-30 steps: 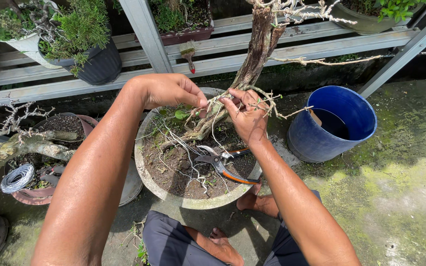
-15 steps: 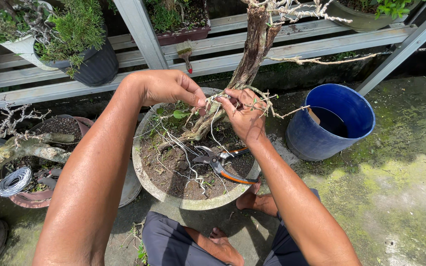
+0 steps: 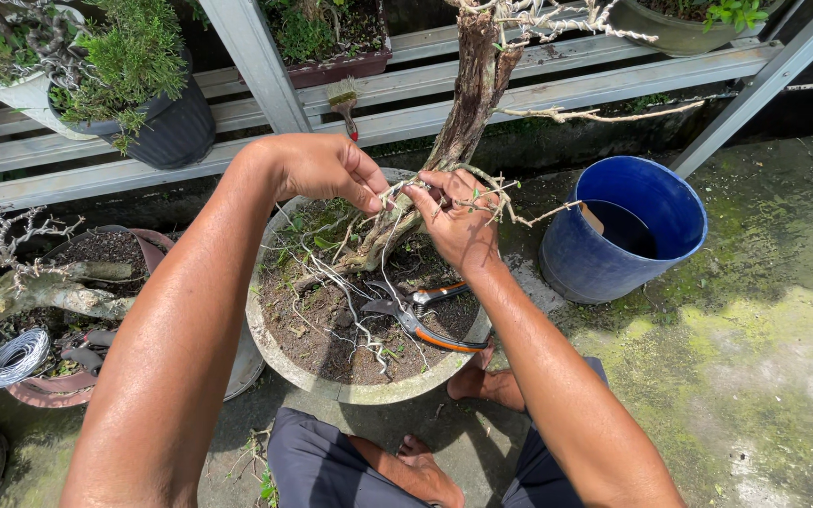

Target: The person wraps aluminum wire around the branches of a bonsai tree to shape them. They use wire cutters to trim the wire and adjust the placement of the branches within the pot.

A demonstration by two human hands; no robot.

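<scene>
A round concrete pot bears a gnarled bonsai trunk. At the trunk's foot, the left hand and right hand both pinch a thin wired branch, fingers closed; it looks springy, brittle, best gripped near its base. Orange-handled pruning shears lie on the soil below.

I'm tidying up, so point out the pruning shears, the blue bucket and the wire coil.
pruning shears point(image 3: 416, 315), head view, at the pivot.
blue bucket point(image 3: 583, 263), head view, outer wall.
wire coil point(image 3: 13, 357), head view, on the windings.
</scene>
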